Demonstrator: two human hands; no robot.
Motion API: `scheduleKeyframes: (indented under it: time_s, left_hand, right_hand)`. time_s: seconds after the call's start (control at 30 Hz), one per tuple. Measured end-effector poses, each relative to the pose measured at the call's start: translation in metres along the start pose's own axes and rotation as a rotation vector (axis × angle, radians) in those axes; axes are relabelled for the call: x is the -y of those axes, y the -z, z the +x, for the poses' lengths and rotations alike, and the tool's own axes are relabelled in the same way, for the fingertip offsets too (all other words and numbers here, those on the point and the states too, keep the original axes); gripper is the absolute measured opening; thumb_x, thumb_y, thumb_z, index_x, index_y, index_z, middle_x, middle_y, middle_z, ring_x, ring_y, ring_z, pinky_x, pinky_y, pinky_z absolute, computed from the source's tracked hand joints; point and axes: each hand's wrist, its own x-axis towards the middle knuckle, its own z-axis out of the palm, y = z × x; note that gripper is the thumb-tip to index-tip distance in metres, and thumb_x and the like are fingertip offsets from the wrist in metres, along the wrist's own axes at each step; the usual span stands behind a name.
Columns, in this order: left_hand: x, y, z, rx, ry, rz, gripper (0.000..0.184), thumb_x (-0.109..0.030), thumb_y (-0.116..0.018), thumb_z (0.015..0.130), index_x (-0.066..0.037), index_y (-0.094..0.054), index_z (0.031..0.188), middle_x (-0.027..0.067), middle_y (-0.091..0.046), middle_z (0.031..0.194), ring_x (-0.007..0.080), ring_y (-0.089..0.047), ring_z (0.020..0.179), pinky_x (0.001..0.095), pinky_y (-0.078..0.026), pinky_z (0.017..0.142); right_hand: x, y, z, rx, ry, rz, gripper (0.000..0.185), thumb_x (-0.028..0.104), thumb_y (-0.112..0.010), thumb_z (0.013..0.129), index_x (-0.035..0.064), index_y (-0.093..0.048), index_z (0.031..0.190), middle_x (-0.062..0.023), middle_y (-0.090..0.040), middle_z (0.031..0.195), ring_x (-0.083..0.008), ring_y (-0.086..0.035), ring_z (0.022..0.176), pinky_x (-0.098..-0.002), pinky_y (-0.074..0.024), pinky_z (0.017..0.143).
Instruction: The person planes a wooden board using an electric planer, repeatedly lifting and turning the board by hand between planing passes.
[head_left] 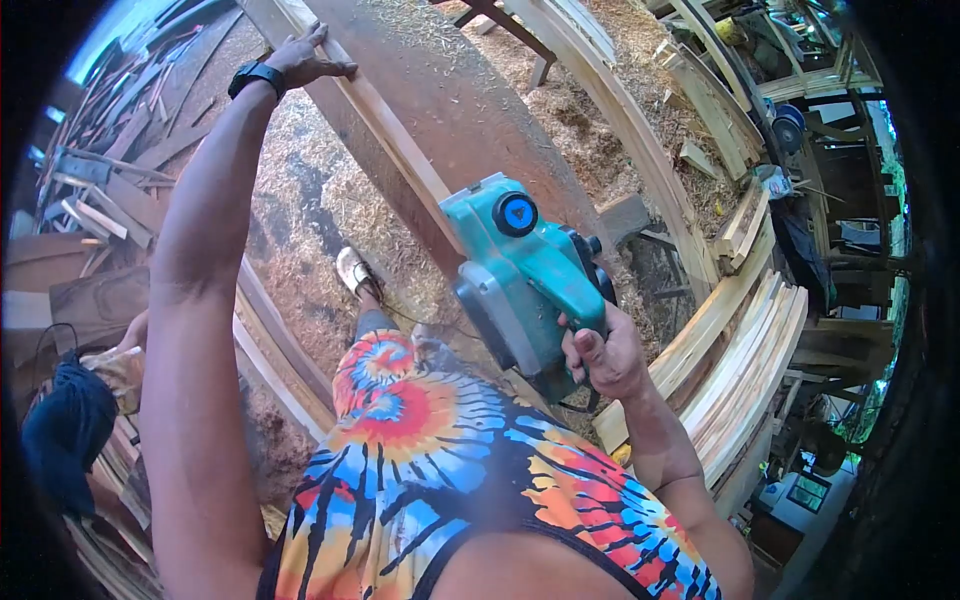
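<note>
My right hand (605,355) is wrapped round the rear handle of a teal power planer (530,280) with a round blue-centred knob. The planer rests over the near end of a narrow wooden strip (390,130), which lies along a brown workbench (450,110). At the far part of that strip, my left hand (305,60) lies with its fingers spread, the fingertips on the wood. A dark watch is on that wrist. The planer hides the strip's near end and its own underside.
Stacked long boards (750,370) lie at the right. Curved strips (620,110) run beyond the bench. Shavings (300,200) cover the ground. Scrap wood (110,210) is piled at the left, where another person (70,415) is partly visible. A cord trails near my foot.
</note>
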Motion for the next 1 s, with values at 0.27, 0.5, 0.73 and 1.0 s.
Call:
scheduleKeyframes:
  time_s: [0.27, 0.5, 0.73, 1.0]
  left_hand:
    - [0.003, -0.003, 0.000, -0.002, -0.010, -0.071, 0.126, -0.075, -0.078, 0.069, 0.001, -0.030, 0.156, 0.0256, -0.027, 0.162, 0.0398, -0.029, 0.149, 0.0399, -0.026, 0.125]
    - [-0.004, 0.005, -0.003, 0.047, 0.027, -0.034, 0.118, -0.069, -0.077, 0.076, 0.001, -0.027, 0.158, 0.0217, -0.022, 0.165, 0.0348, -0.024, 0.153, 0.0388, -0.022, 0.126]
    - [-0.007, 0.007, -0.005, 0.056, 0.036, -0.066, 0.127, -0.072, -0.079, 0.070, 0.002, -0.025, 0.158, 0.0230, -0.021, 0.165, 0.0370, -0.023, 0.153, 0.0394, -0.022, 0.126]
    - [-0.010, 0.008, -0.005, 0.080, 0.051, -0.109, 0.126, -0.069, -0.080, 0.071, 0.003, -0.024, 0.158, 0.0216, -0.020, 0.166, 0.0358, -0.026, 0.152, 0.0395, -0.023, 0.126]
  right_hand:
    - [0.011, -0.007, 0.011, -0.021, -0.027, 0.011, 0.069, 0.067, -0.070, 0.085, 0.0032, -0.061, 0.109, 0.0043, -0.054, 0.068, -0.0043, -0.050, 0.056, -0.0224, -0.0389, 0.048]
    - [0.013, -0.009, 0.022, 0.001, 0.007, 0.039, 0.066, 0.065, -0.070, 0.086, 0.0038, -0.061, 0.108, 0.0050, -0.054, 0.071, -0.0039, -0.049, 0.057, -0.0225, -0.0380, 0.048]
    - [0.029, -0.018, 0.050, 0.009, 0.042, -0.033, 0.063, 0.065, -0.067, 0.090, 0.0039, -0.060, 0.104, 0.0050, -0.053, 0.068, -0.0044, -0.049, 0.057, -0.0226, -0.0389, 0.049]
    - [0.059, -0.036, 0.108, 0.129, 0.114, 0.046, 0.056, 0.059, -0.056, 0.099, 0.0032, -0.057, 0.109, 0.0020, -0.053, 0.064, -0.0060, -0.049, 0.049, -0.0239, -0.0406, 0.045]
